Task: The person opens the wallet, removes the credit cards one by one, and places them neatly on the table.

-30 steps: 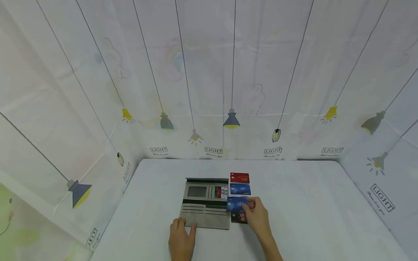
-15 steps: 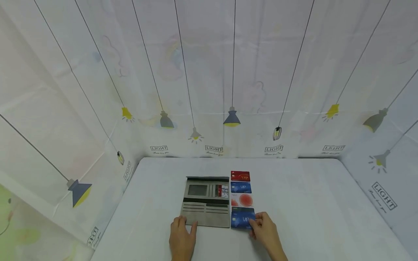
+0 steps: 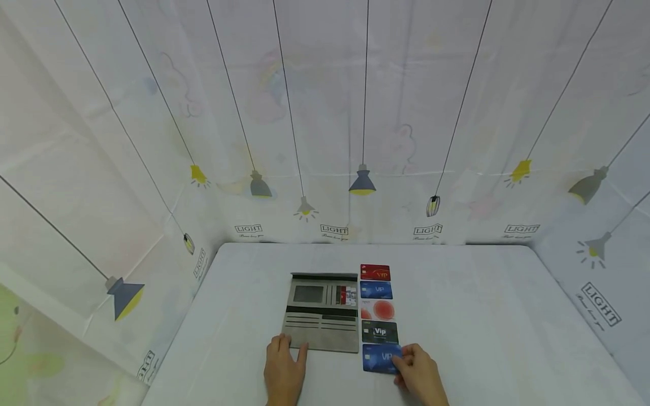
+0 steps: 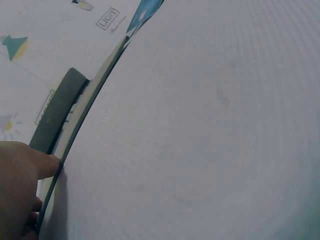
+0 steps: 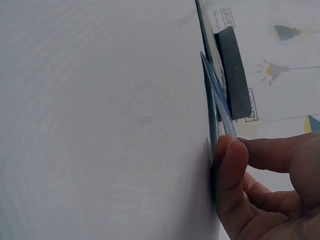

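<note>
On table (image 3: 482, 316), right hand (image 3: 421, 376) pinching blue card (image 3: 380, 358), left hand (image 3: 282, 372) relaxed, pressing wallet (image 3: 321, 313)

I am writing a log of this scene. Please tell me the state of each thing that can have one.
Wallet: open, flat on the table, some cards in its slots.
Near blue card: pinched by the right hand, one edge lifted off the table.
Black card: flat, face up.
White card: flat.
Far blue card: flat.
Red card: flat.
Left hand: fingers resting on the wallet's near edge.

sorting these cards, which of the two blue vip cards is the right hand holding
The nearer blue VIP card, at the column's near end, pinched by the right hand; the other blue card lies untouched, second from the far end.
</note>
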### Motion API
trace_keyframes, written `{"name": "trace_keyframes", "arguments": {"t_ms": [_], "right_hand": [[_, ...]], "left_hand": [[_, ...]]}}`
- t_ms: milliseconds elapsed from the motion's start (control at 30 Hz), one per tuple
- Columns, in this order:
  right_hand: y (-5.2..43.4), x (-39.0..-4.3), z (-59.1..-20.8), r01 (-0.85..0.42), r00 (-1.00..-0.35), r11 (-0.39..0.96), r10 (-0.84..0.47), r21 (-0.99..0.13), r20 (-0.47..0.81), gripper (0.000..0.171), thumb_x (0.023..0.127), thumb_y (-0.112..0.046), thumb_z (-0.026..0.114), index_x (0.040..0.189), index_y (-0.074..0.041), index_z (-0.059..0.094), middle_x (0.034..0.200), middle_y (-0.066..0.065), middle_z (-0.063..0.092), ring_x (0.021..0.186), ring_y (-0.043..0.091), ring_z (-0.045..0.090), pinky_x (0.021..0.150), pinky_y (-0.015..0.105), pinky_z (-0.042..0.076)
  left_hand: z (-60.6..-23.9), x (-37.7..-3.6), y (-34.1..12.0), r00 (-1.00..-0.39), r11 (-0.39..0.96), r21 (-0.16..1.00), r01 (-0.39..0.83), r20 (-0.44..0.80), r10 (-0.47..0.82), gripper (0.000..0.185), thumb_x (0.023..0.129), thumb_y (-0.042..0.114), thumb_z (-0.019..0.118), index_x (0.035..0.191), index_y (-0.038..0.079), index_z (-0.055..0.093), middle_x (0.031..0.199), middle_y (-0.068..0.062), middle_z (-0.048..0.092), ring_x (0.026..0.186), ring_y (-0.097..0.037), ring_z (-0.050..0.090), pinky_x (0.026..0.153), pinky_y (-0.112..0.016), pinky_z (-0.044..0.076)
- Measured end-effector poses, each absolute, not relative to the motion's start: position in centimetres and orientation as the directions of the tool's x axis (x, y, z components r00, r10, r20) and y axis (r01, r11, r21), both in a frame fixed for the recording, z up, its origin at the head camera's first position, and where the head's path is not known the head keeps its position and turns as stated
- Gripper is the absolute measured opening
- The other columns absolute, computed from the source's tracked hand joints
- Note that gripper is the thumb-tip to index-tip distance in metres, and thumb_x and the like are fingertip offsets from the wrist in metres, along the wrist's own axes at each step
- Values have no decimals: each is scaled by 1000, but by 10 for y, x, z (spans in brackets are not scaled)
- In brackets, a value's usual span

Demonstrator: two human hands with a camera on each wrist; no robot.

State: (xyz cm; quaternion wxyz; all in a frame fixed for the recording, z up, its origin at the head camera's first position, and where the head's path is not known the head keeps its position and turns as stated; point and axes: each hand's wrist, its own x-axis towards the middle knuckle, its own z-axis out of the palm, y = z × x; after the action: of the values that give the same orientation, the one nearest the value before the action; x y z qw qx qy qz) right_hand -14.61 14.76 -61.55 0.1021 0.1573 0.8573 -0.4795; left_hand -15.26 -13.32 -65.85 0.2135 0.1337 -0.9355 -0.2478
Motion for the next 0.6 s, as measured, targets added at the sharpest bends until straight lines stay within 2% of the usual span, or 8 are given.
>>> {"name": "trace_keyframes", "arguments": {"t_ms": [233,600], "right_hand": [[145,-144,-614,377,-926,583,208,-720,-316,24,91,-16,70,94,4,57,70,7,60,58,15,55,52,27,47],[142,-143,-613,354,-935,614,222,-706,-276,22,91,-15,70,91,3,57,64,4,58,52,14,54,50,27,43]], "left_hand": [[-659,-153,-133,-873,844,519,-134,341,-348,44,82,33,83,105,-1,68,112,-15,63,109,-32,62,87,-45,58],[-660,-152,-134,-852,847,523,-95,397,-340,42,80,31,85,100,-1,69,110,-15,64,105,-32,63,84,-46,58]]}}
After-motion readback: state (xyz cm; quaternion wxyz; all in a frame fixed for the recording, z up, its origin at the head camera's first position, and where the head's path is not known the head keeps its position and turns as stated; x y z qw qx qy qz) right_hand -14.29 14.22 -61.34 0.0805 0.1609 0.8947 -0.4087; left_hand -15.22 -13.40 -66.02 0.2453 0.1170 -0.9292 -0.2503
